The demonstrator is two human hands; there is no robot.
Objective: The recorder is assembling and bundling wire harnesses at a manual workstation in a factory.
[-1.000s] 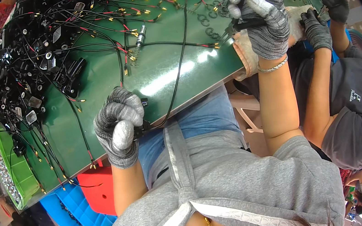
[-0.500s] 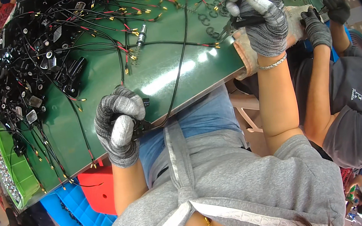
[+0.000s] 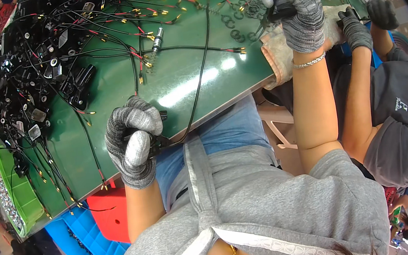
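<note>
My left hand (image 3: pixel 136 142), in a grey glove with pale fingertips, is closed around a small black plastic part (image 3: pixel 158 143) at the table's near edge. A black cable (image 3: pixel 201 78) leads from beside that part up across the table. My right hand (image 3: pixel 298 7), gloved the same way, is raised over the far right of the table with its fingers curled. Something dark (image 3: pixel 270 20) shows at its palm side, mostly hidden by the glove. Several loose dark coil springs (image 3: pixel 238 35) lie just left of it.
Black housings (image 3: pixel 52 70) with red-and-black wires are heaped at left on the green table (image 3: pixel 186 111). A metal cylinder (image 3: pixel 158 40) lies mid-table. A green tray (image 3: pixel 18 198) holds small metal pieces. At right, a co-worker's gloved hand (image 3: pixel 355 30) rests near a pale cloth (image 3: pixel 281 48).
My right hand has shifted slightly up and to the right, and its wrist has turned a little. The left hand stays nearly still around the black part. The co-worker's far hand has moved slightly down.
</note>
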